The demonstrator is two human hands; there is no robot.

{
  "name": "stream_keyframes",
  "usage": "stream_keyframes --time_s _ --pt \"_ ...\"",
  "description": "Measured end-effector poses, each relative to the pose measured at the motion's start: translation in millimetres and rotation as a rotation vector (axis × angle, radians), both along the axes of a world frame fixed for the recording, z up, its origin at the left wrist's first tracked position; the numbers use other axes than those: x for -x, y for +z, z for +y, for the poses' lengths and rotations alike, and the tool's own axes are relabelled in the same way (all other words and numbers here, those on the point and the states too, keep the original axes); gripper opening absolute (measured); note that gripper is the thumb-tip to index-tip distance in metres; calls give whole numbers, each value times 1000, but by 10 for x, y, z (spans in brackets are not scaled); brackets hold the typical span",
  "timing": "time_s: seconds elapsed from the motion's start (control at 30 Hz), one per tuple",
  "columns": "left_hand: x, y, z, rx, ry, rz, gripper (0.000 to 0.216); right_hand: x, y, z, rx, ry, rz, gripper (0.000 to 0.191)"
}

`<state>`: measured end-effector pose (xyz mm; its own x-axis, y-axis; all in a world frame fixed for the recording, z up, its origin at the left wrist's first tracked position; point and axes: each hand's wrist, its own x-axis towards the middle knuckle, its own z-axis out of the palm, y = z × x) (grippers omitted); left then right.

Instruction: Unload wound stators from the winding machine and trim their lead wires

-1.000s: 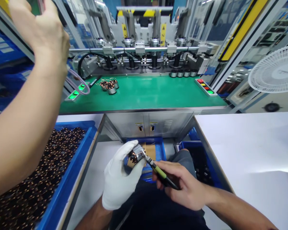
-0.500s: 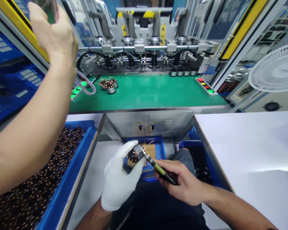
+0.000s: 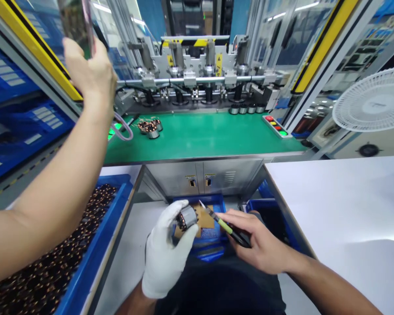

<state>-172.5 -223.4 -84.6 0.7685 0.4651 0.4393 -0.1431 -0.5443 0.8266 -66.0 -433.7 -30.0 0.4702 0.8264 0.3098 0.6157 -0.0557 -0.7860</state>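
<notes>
Wound stator (image 3: 188,216) is clasped by gloved left fingers (image 3: 174,209), pliers (image 3: 224,225) gripped in curled right fingers (image 3: 239,220), blades (image 3: 205,208) just clear; trimming seems in hand, realigned blades likely needed.

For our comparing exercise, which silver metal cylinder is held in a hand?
The silver metal cylinder in the wearer's white-gloved left hand; similar cylinders on the flat green benchtop are untouched by any hand.

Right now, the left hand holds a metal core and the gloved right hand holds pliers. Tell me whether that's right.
Not quite: the right hand is bare, as the head view shows. The left hand does hold a metal core, and the right hand does hold pliers.
</notes>
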Motion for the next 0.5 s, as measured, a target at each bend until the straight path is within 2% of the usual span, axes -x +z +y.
stream_keyframes --time_s 0.1,0.17,0.23,0.3,0.4,0.5 --pt "-46 33 -10 -75 -51 -65 32 -350 127 8 0 -121 -261 67" --pt "-78 62 -31 -119 -57 -60 22 -749 225 74 24 -292 -444 62" --pt "-99 84 -60 -134 -47 -43 18 -1217 321 190 161 -471 -557 58" --pt "-105 95 -92 -139 -50 -44 17 -1655 392 326 339 -587 -583 58" --pt "-83 82 -132 -150 -61 -44 16 -2103 427 479 444 -622 -582 54" --pt "-39 20 -167 -145 -76 5 19 -2263 415 555 486 -589 -600 43"
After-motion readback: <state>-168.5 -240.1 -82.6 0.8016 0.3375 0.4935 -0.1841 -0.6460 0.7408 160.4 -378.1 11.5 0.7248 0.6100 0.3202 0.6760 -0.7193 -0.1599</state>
